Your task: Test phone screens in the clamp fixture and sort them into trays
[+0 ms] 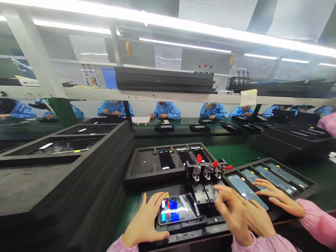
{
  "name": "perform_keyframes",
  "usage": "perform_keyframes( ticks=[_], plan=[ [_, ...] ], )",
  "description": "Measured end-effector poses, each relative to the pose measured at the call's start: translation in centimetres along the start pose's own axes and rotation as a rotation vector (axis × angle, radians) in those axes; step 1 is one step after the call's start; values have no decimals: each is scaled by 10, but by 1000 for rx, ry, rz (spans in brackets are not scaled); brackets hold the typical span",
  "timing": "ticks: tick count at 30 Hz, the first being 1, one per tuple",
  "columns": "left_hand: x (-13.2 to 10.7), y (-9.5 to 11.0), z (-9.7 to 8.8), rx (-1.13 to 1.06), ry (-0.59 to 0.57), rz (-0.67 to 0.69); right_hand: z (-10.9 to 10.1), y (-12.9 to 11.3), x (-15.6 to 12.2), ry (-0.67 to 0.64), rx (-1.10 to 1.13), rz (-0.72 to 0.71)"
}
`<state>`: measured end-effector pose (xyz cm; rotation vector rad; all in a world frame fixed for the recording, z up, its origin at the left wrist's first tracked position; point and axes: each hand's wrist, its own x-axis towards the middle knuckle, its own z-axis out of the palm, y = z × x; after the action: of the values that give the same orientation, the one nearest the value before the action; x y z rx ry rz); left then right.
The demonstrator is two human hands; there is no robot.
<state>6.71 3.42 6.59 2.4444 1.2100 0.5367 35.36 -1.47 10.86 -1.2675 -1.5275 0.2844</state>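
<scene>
Your left hand (145, 221), unclenched, spreads around the left end of a glossy black rectangular smartphone (181, 210) on a matte black fixture (194, 227). Your right hand (232, 213), near the fixture, is blurred; its grip cannot be told.

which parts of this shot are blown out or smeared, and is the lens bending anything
Head view: the long white tube light overhead is blown out; head view: the wearer's bare right hand is smeared, likely by motion, while the bare left hand looks sharper; head view: the thick white post at left leans steeply, probably from wide-angle distortion.
</scene>
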Motion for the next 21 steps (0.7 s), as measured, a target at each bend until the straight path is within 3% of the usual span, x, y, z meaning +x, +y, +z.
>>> perform_keyframes(
  ticks=[2,4,8,12,14,17,21],
  plan=[
    [-19,-11,-7,12,76,-92,26,-4,-10,-438,71,-154],
    [-33,-17,-7,1,224,-194,58,-7,-13,-669,66,-219],
    [-51,-24,6,-132,543,-337,107,-4,-8,-697,-165,-175],
    [-61,-34,19,-267,690,-438,115,6,-5,-712,-144,-153],
    [-63,-41,23,-326,763,-476,115,11,-4,-631,-42,-81],
    [-65,-51,29,-427,801,-508,120,18,-2,-540,55,61],
    [-67,-56,32,-538,771,-538,129,21,1,-717,15,98]
  ],
)
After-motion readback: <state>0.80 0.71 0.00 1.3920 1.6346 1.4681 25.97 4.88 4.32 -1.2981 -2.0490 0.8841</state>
